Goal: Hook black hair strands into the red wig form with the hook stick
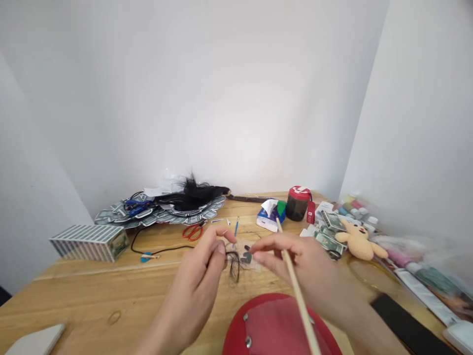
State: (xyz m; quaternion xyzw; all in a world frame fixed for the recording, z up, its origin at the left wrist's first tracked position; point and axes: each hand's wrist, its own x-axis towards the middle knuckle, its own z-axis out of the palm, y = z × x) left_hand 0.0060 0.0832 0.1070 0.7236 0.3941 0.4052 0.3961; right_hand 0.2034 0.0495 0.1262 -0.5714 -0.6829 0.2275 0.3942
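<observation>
My left hand (201, 276) is closed, its thumb and fingers drawn together. A wispy bunch of dark hair (234, 264) hangs beside its fingertips; whether they grip it I cannot tell. Across from it, my right hand (299, 259) has a long pale wooden stick (297, 283) tucked between its fingers, slanting down toward me. The thumb and index fingertip of that hand nearly meet, and anything between them is too small to make out. Between the hands, small dark grey pieces (247, 257) lie on a clear sheet. A round red object (273, 315) with metal studs sits below them.
Red-handled scissors (192, 231), a blue paintbrush (237, 226) and a tissue pack (271, 214) lie beyond my hands. Black hair (188, 196) covers card-like pieces at the back. A striped box (90, 241) stands left; a plush toy (358, 240) and a power strip (424, 291) sit right.
</observation>
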